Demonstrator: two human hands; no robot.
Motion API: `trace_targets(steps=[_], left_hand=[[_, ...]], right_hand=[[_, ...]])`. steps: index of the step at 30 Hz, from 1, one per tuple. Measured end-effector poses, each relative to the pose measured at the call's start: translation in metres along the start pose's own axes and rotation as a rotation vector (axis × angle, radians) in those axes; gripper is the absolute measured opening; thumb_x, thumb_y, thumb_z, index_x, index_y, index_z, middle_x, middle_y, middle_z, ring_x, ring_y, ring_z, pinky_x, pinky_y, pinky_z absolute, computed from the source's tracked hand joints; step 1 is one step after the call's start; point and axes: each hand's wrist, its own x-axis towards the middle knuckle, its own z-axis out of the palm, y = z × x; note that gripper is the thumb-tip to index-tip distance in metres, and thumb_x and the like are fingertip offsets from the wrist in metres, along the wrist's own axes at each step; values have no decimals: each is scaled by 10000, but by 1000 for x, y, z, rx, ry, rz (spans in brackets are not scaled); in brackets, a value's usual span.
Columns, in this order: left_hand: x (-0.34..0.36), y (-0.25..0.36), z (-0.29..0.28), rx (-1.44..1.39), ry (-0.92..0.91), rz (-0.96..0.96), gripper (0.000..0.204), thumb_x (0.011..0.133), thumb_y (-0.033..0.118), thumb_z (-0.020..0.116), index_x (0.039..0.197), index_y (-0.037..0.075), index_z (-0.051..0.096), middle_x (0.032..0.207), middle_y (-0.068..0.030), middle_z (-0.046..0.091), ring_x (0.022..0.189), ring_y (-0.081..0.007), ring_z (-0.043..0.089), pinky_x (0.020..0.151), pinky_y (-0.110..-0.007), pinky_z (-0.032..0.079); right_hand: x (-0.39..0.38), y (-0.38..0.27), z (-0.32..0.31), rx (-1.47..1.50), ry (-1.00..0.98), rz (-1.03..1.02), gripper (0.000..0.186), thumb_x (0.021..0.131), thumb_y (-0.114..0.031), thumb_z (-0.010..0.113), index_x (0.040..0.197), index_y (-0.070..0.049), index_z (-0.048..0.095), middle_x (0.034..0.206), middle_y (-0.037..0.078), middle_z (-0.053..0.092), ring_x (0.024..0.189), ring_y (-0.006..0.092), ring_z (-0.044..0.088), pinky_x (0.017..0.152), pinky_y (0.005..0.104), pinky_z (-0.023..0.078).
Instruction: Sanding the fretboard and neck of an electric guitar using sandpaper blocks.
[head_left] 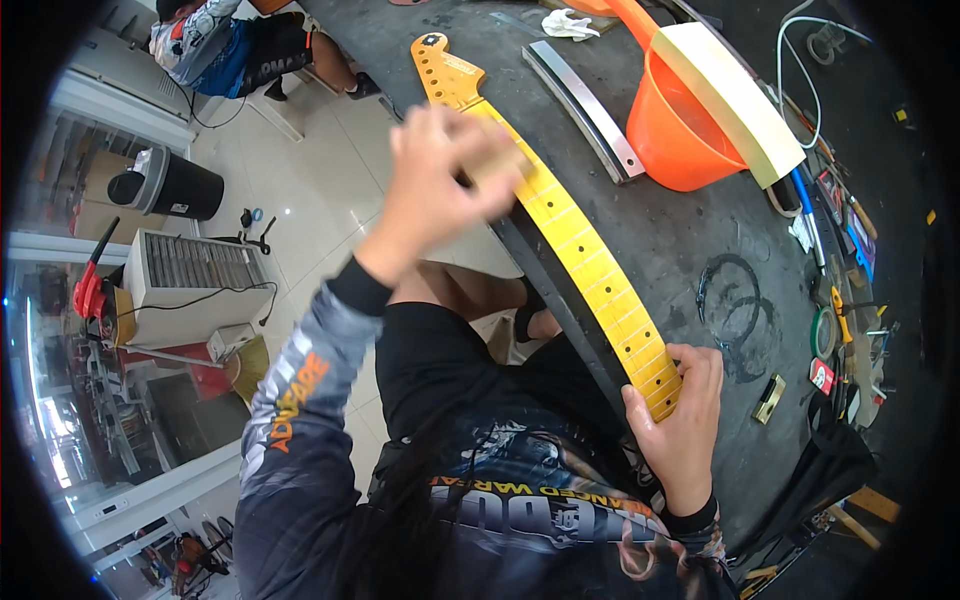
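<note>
A guitar neck [590, 262] with a glossy yellow-amber fretboard lies slantwise along the bench edge, fretboard up. Its headstock [440, 72] is at the far end and carries no tuners. My right hand [688, 410] grips the near end, thumb on one side and fingers on the other. Over the upper frets, my left hand [440, 180] is smeared by motion. Its fingers are curled round a small tan block [498, 172], blurred and partly hidden, against the fretboard near the nut.
On the dark bench [690, 250] are a long metal beam [585, 110], an orange bucket [672, 130] with a pale yellow block [730, 100] across it, and a small brass-coloured piece [768, 399]. Tools line the right. Another person [240, 50] sits at the far left.
</note>
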Motion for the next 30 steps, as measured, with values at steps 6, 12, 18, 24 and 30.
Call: trace_targets(steps=[6, 12, 18, 24, 30], left_hand=[[-20, 32, 13, -117, -16, 3, 496, 820, 384, 926, 1276, 195, 879, 1219, -91, 685, 1254, -319, 616, 1106, -493, 418], [11, -42, 3, 22, 136, -115, 486, 843, 381, 940, 1282, 181, 880, 1187, -84, 662, 1209, -309, 617, 1084, -472, 416], [-23, 37, 10, -150, 2, 30, 425, 867, 382, 939, 1230, 168, 880, 1190, -81, 670, 1228, -289, 628, 1080, -480, 417], [8, -25, 16, -1, 192, -86, 390, 875, 316, 951, 1217, 145, 876, 1191, -92, 696, 1217, -307, 652, 1091, -461, 443], [2, -28, 16, -110, 82, -116, 447, 830, 327, 965, 1231, 163, 857, 1220, -99, 683, 1223, -338, 637, 1095, -498, 433]], right_hand=[[2, 2, 2, 4, 24, -5, 633, 837, -151, 945, 1354, -26, 602, 1209, 210, 575, 1134, 442, 605, 989, 514, 515], [1, -1, 1, -1, 9, -17, 641, 836, -158, 947, 1358, -30, 598, 1211, 208, 577, 1136, 441, 607, 991, 515, 518], [-2, 2, 3, -23, 30, -10, 652, 831, -163, 951, 1366, -34, 603, 1217, 206, 582, 1137, 443, 608, 996, 514, 520], [-3, 1, 1, -54, 47, -24, 670, 827, -188, 964, 1382, -36, 622, 1243, 201, 605, 1152, 435, 619, 1009, 514, 529], [-2, 10, 1, -16, 63, -39, 677, 837, -232, 975, 1389, -44, 630, 1253, 177, 615, 1167, 408, 629, 1012, 509, 540]])
